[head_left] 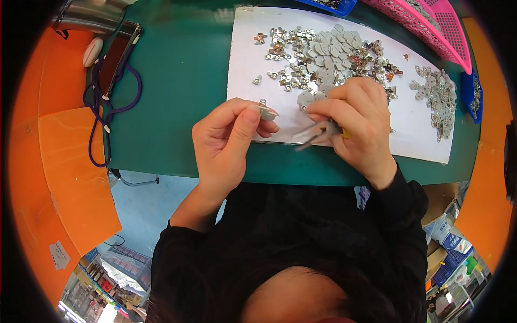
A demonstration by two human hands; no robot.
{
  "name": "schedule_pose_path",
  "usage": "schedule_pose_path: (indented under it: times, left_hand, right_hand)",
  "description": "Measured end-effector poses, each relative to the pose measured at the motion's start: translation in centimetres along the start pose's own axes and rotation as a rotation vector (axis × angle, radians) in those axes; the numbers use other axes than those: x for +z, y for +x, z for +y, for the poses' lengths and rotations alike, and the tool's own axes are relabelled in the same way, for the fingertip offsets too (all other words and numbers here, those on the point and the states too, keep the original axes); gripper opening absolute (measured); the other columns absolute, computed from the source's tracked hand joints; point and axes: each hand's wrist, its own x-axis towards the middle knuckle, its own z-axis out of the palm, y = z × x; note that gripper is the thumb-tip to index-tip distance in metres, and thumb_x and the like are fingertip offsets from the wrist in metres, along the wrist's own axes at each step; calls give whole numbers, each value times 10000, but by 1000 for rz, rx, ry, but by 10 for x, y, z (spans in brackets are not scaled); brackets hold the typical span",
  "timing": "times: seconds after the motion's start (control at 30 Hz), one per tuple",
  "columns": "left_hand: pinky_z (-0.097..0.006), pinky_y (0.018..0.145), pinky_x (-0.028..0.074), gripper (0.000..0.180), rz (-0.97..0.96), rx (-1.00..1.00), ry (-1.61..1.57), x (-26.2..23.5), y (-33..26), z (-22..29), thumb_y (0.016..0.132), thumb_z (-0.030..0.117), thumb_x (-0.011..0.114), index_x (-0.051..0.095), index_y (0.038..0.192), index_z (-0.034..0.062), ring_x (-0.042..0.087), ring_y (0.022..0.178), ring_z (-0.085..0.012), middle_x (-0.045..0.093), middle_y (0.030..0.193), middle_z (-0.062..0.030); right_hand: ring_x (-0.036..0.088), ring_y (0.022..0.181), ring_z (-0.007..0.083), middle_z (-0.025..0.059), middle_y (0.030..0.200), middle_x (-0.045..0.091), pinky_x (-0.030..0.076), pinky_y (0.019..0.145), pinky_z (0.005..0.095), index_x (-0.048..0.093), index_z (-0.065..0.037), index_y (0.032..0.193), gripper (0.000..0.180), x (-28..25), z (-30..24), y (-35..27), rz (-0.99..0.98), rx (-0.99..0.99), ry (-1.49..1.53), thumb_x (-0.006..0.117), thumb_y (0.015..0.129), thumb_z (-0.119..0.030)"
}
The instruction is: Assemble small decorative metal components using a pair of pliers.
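Observation:
My left hand [229,140] pinches a small grey flat piece [267,113] between thumb and fingertips, with a shiny metal bit standing at its upper edge. My right hand [360,116] is closed around pliers [316,131] with a yellow grip showing; their jaws point left and are blurred. Its thumb and forefinger are also at a grey piece [306,100] at the near edge of the pile; whether they grip it I cannot tell. Beyond the hands, grey flat pieces [336,47] and small metal fittings [291,75] lie heaped on a white board [245,59].
More small assembled-looking parts [440,102] lie at the board's right. A pink basket [431,40] and blue trays [473,99] stand at the far right of the green table [167,70]. At the left lie a phone [116,62] with a purple cord and a metal container [91,15].

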Motion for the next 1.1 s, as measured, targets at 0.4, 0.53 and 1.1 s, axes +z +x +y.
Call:
schedule_pose_path:
  times: [0.4, 0.53, 1.1]
  left_hand:
    - [-274, 775, 547, 201, 14, 19, 70, 5, 0, 4, 1033, 113, 561, 668, 1013, -56, 689, 837, -153, 709, 947, -109]
    - [-269, 790, 535, 208, -8, 52, 145, 4, -2, 3, 1033, 113, 556, 674, 1011, -57, 682, 839, -143, 711, 945, -103]
    - [-285, 751, 555, 229, 39, 65, 33, 3, -13, -5, 1041, 139, 546, 663, 997, -53, 690, 804, -152, 711, 933, -100]
  right_hand:
    - [559, 824, 258, 6, 813, 559, 430, 767, 401, 723, -149, 900, 301, -5, 3, -19, 21, -46, -106, 819, 618, -103]
    - [545, 802, 256, 6, 795, 531, 433, 737, 400, 736, -149, 896, 289, -11, 6, -25, 58, -58, -82, 817, 619, -138]
    - [533, 806, 186, -27, 811, 506, 438, 817, 391, 747, -207, 1018, 273, -15, -31, -94, -226, -164, -165, 777, 755, -275]
